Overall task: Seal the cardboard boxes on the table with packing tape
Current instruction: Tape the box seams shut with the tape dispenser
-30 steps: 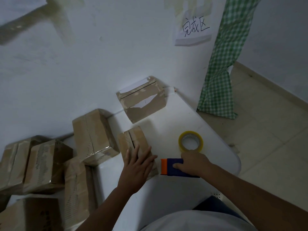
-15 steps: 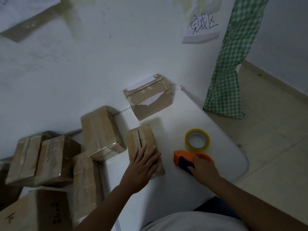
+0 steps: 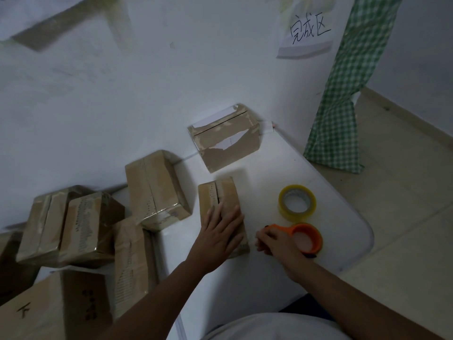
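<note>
On table (image 3: 282, 168): L hand (image 3: 219, 233) flat, fingers straight, pressing box (image 3: 221, 204); R hand (image 3: 277, 242) grip curled round tape dispenser (image 3: 305, 238).

A single head-worn view looks steeply down and forward, close above the white rounded table (image 3: 282, 168), toward the wall beyond both hands' grip.

The room was dim. A white wall (image 3: 152, 89) filled the far side, with a paper sign (image 3: 306, 35) bearing handwritten characters taped high on the right. Strips of tape (image 3: 56, 28) crossed the wall at the upper left. A green checked cloth (image 3: 343, 99) hung down at the right, reaching the pale tiled floor (image 3: 404, 192). A white table (image 3: 282, 273) with a rounded corner stood against the wall.
</note>
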Tool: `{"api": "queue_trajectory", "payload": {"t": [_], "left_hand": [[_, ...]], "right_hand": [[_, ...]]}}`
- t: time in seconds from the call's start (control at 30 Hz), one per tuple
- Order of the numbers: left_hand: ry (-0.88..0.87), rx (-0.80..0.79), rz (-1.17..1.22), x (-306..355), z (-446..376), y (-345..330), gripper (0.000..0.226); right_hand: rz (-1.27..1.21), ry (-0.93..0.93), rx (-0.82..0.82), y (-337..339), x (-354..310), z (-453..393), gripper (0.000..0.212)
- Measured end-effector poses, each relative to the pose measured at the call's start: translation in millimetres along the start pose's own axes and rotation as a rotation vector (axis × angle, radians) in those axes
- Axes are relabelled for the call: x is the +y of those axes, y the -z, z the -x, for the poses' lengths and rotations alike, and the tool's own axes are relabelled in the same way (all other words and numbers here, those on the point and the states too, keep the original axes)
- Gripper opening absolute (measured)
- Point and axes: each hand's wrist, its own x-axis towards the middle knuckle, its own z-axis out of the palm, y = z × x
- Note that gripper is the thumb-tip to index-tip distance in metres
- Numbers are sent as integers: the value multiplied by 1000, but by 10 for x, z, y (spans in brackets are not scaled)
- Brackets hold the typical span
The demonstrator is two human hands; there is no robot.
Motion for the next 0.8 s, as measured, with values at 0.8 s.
{"api": "queue_trajectory", "payload": {"t": [0.8], "left_hand": [[-93, -22, -125, -54, 93, -52, 91]], "right_hand": [[237, 400, 154, -122, 148, -78, 15]]}}
